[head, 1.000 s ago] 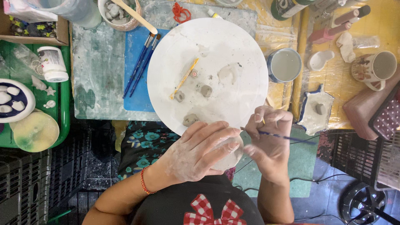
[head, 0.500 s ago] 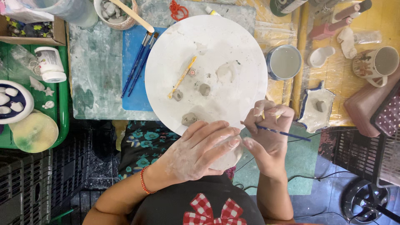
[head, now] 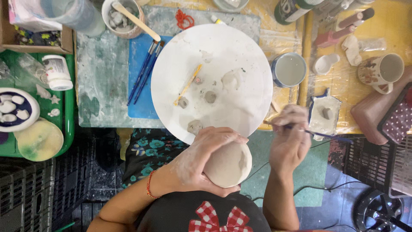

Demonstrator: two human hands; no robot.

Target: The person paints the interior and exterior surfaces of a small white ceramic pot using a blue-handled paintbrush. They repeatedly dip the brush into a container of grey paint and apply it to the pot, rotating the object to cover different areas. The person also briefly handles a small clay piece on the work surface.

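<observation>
Left hand [head: 195,161] cups a clay pot [head: 228,164] over the lap; right hand [head: 289,141] pinches a brush [head: 319,134]. Slick, probably wet clay could slip and dent.

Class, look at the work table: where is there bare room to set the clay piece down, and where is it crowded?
Bare room: the far half of the white board beyond the clay lumps, and the grey mat left of the brushes. Crowded: the yellow table at right with its cups and tools, and the green tray at left. The left hand holds the clay piece.
</observation>
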